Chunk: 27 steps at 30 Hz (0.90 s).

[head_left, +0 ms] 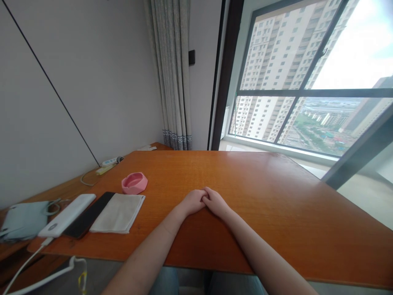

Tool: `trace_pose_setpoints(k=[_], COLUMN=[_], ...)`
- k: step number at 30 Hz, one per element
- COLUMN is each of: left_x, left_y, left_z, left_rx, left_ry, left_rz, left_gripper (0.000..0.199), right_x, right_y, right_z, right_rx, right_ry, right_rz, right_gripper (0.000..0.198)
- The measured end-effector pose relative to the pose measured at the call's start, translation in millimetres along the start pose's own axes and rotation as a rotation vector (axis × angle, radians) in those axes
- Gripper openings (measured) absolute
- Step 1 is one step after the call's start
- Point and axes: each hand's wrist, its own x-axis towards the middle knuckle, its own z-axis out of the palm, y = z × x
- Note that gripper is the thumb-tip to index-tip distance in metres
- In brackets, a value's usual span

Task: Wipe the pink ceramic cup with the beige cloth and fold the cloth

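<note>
My left hand and my right hand rest clasped together on the brown wooden table. Their fingers are closed against each other, with part of them hidden, and no object shows in either hand. To the left of my left hand lies a folded pale cloth. It touches or partly covers a flat black object, perhaps a phone. A pink ashtray-like dish stands behind the cloth.
A white power bank with a cable plugged in lies at the table's left side. Beyond it are a light blue pouch and a white power strip. A grey curtain hangs behind the table; a large window is at right.
</note>
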Motion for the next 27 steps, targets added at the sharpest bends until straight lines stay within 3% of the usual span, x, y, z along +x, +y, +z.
trace_pose_setpoints(k=[16, 20, 22, 25, 27], left_x=[-1.3, -0.6, -2.2, -12.4, -26.0], left_y=[-1.0, -13.5, -25.5, -46.4, -59.3], left_z=[1.3, -11.8, -30.2, -71.0, -101.2], left_rx=[0.012, 0.034, 0.058, 0.155, 0.329], left_ry=[-0.01, -0.039, 0.042, 0.356, 0.559], left_rz=[0.005, -0.035, -0.148, -0.331, -0.415], left_gripper=[0.018, 0.013, 0.018, 0.025, 0.026], right_x=[0.2, 0.1, 0.1, 0.2, 0.5], right_y=[1.0, 3.9, 6.1, 9.3, 10.7], right_z=[-2.3, -0.8, 0.4, 2.2, 3.3], right_rx=[-0.004, 0.02, 0.038, 0.027, 0.004], right_ry=[-0.025, -0.017, -0.011, -0.014, -0.015], right_rz=[-0.028, -0.022, -0.015, -0.024, -0.031], right_gripper=[0.016, 0.026, 0.038, 0.045, 0.044])
